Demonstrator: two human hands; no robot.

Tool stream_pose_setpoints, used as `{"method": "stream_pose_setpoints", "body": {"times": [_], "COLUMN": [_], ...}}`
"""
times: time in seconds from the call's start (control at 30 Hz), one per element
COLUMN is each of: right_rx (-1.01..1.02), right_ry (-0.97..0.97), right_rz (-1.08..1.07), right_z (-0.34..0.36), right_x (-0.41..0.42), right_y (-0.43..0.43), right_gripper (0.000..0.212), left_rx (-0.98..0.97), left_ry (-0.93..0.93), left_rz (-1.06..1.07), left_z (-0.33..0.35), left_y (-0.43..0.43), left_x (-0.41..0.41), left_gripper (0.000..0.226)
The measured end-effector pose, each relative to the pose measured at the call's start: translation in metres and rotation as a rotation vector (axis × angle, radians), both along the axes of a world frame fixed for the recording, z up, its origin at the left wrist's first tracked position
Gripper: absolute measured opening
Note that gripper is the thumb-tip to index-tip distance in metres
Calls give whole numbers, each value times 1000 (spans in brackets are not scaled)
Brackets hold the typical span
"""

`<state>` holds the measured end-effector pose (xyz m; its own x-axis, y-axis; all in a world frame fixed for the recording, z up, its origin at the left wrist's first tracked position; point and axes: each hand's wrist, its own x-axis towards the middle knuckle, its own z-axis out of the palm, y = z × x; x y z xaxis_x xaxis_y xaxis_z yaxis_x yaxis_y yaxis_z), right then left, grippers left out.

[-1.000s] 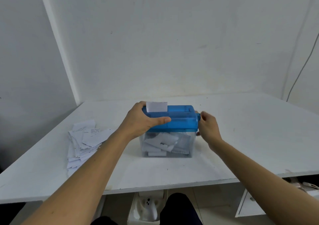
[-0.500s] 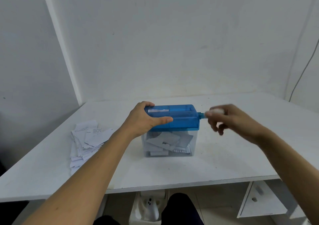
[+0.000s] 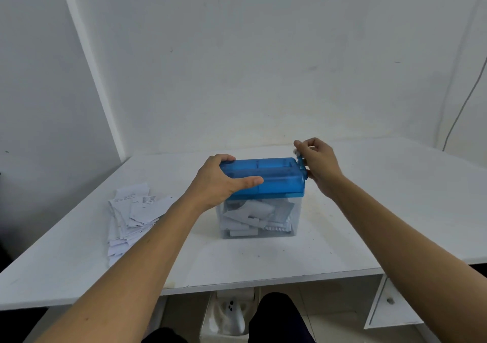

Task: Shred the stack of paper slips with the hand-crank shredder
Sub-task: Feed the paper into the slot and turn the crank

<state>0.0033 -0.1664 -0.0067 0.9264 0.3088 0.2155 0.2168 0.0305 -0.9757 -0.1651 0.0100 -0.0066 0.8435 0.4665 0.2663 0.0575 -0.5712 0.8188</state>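
Both hands are on the shredder (image 3: pixel 274 182) right now. Your left hand (image 3: pixel 218 182) clamps the left end of its blue top, fingers hooked over the far edge and thumb stretched along the front face. Your right hand (image 3: pixel 319 166) is curled round the crank (image 3: pixel 301 164) at the right end, though the knob itself is mostly hidden behind your fingers. The shredder sits mid-table (image 3: pixel 395 211), and its clear bin (image 3: pixel 295 221) underneath has a pile of white paper pieces in it. Your stack of paper slips (image 3: pixel 131 211) lies loose and fanned out on the table to your left, well apart from the shredder. A thin cable (image 3: pixel 463 100) runs down the wall at far right, and a white drawer (image 3: pixel 390 305) shows below the table edge.
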Motion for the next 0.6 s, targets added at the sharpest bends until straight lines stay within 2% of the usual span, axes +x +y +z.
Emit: {"method": "stream_pose_setpoints", "body": {"times": [0.13,0.2,0.37,0.43,0.6], "right_rx": [-266,-350,-538,-530,-336], "right_ry": [153,225,143,116,124], "right_rz": [87,185,193,169,194], "right_z": [-42,-53,-42,-34,-1], "right_x": [8,3,-2,2,5], "right_y": [-5,-13,-21,-20,-20], "right_gripper": [14,17,18,20,22], "left_rx": [15,17,18,10,-1], "left_ry": [21,22,23,18,34], "left_rz": [-19,-21,-18,-16,-6], "left_z": [-1,-2,-1,-1,1], "left_y": [4,4,2,1,0], "left_x": [-1,-1,-2,-3,-5], "left_gripper": [108,109,109,109,99]}}
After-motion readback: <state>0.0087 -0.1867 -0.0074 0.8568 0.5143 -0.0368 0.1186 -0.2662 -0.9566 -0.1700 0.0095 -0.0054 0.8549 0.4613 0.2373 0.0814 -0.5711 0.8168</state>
